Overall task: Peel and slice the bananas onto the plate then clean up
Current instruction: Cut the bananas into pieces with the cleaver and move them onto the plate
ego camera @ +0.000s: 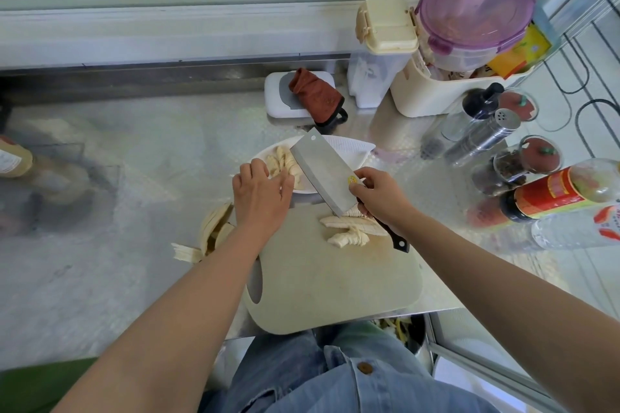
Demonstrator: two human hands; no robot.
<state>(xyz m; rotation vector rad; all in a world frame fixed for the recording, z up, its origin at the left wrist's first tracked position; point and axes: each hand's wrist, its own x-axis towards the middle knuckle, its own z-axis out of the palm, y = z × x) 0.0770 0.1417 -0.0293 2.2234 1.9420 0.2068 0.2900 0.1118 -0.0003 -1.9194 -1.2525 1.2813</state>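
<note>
A beige cutting board (335,288) lies at the counter's front edge. Banana slices (349,231) sit on its far right part. My right hand (379,194) grips a cleaver (318,171) by its black handle, with the blade tilted up over the white plate (349,147). More banana slices (285,161) lie on the plate, just beyond the board. My left hand (261,194) hovers over the plate's near edge, fingers relaxed, touching the slices beside the blade. Banana peels (211,235) lie on the counter left of the board.
Behind the plate lies a white box with a rust-red cloth (315,97) on it. Storage containers (446,43) stand at the back right. Spice jars, a shaker (483,137) and bottles (563,191) crowd the right side. A bin (406,332) with scraps sits below the counter edge.
</note>
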